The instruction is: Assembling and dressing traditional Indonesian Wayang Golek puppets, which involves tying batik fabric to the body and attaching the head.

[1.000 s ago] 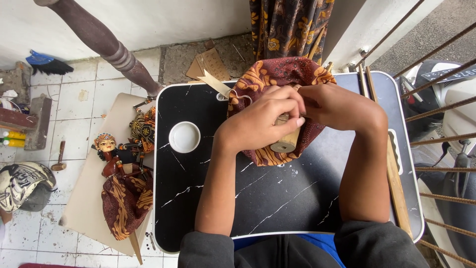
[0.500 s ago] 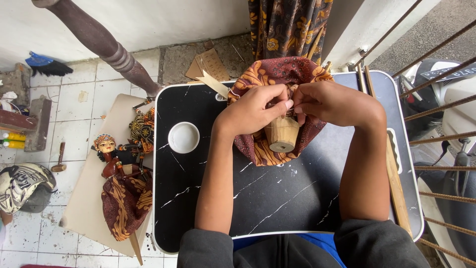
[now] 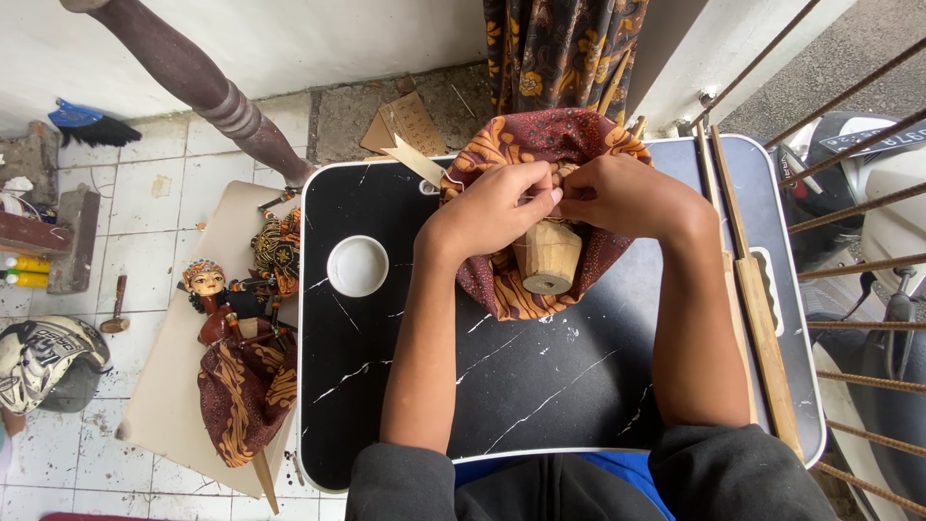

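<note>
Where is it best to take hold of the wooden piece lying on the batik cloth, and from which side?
Probably by its tapered sides near the wide round end, from the person's side: the wooden piece points that end toward them, while both hands cover the far end.

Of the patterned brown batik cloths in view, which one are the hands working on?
The batik cloth on the black table, wrapped around the wooden block. Both left hand and right hand pinch it; the others hang behind or dress the floor puppet.

A small black marbled table (image 3: 502, 386) with a white rim carries a round white cup hollow (image 3: 357, 265), a spread of brown batik cloth (image 3: 511, 289), and long wooden sticks (image 3: 757, 309) along its right edge.
</note>
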